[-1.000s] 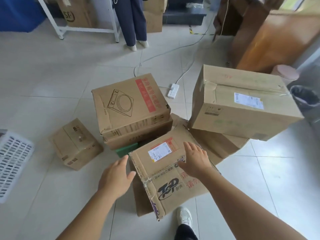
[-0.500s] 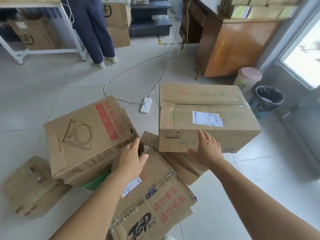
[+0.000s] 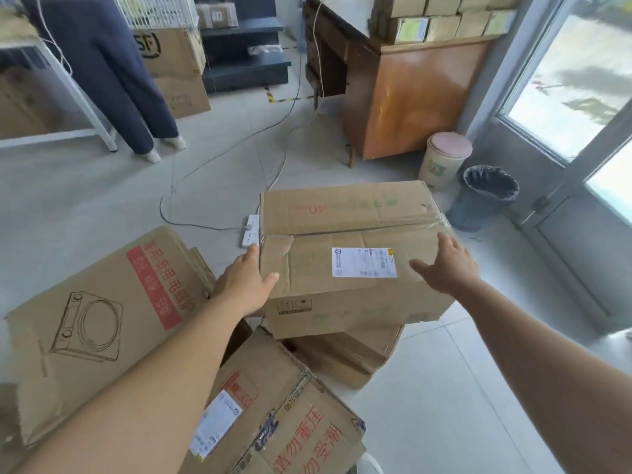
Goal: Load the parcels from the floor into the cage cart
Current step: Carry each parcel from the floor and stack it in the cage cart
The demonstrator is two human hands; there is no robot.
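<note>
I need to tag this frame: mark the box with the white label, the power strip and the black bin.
box [image 3: 342,292]: head view, front face below the label.
power strip [image 3: 252,230]: head view, middle of its white body.
black bin [image 3: 478,206]: head view, outer wall.

Four cardboard parcels [image 3: 352,261] on the floor (one underneath), two bins [image 3: 444,159], two hands [image 3: 248,282].

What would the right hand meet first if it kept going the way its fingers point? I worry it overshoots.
Probably the big taped box: the right hand hovers open at its right end, though contact is unclear.
</note>
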